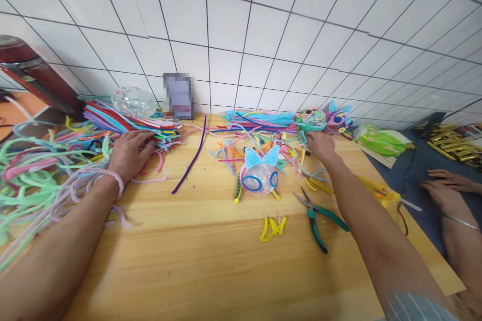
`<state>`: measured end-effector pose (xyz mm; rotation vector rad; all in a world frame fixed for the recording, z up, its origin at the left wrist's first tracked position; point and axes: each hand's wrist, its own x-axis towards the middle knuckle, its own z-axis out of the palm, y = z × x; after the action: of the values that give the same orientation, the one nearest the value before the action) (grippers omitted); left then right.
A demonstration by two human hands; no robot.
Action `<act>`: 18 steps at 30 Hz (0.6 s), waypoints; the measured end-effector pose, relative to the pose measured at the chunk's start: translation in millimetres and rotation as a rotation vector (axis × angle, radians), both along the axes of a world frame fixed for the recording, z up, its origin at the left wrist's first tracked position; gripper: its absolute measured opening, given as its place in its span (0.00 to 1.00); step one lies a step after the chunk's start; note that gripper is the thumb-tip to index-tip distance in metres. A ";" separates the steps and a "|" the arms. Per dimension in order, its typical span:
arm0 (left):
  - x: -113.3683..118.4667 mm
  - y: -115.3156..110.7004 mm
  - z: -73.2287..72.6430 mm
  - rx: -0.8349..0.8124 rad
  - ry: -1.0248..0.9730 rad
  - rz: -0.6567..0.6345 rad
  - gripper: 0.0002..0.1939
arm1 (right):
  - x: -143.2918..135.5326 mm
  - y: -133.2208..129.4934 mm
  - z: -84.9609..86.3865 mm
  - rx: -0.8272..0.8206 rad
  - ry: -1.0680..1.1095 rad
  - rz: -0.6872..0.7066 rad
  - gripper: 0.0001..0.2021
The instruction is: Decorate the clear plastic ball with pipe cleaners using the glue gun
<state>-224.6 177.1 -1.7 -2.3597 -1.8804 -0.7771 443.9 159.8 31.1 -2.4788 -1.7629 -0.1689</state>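
My left hand (131, 154) rests at the edge of a large heap of pipe cleaners (109, 119), its fingers bent and apart, with a gap between thumb and fingers. My right hand (321, 145) reaches to the back right, fingers drawn together beside small loose pieces; what they hold, if anything, is hidden. Just behind it sits a clear ball wrapped in green pipe cleaner (312, 119). Between my hands stands a clear ball figure (259, 179) with blue ears, blue eye rings and yellow-tipped legs. Bent yellow pipe cleaners (273, 228) lie in front of it.
Green-handled pliers (315, 213) lie below my right forearm. A yellow glue gun (380, 193) is to the right. A purple pipe cleaner (192, 155) lies mid-table. At the back are a clear ball (134, 102) and blue pipe cleaners (259, 117). Another person's hands (444, 190) are at right.
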 end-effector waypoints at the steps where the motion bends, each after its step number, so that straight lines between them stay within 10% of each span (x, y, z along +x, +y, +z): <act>1: 0.2 0.0 0.1 0.002 0.004 0.003 0.31 | 1.4 -0.3 -1.5 0.001 -0.002 0.009 0.20; 18: -4.0 5.1 -6.3 0.021 0.004 0.001 0.29 | 45.2 -26.8 -4.6 0.058 0.045 0.102 0.12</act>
<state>-228.6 182.2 -8.0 -2.3465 -1.8620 -0.7879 489.1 133.0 26.5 -2.3285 -1.8334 -0.1533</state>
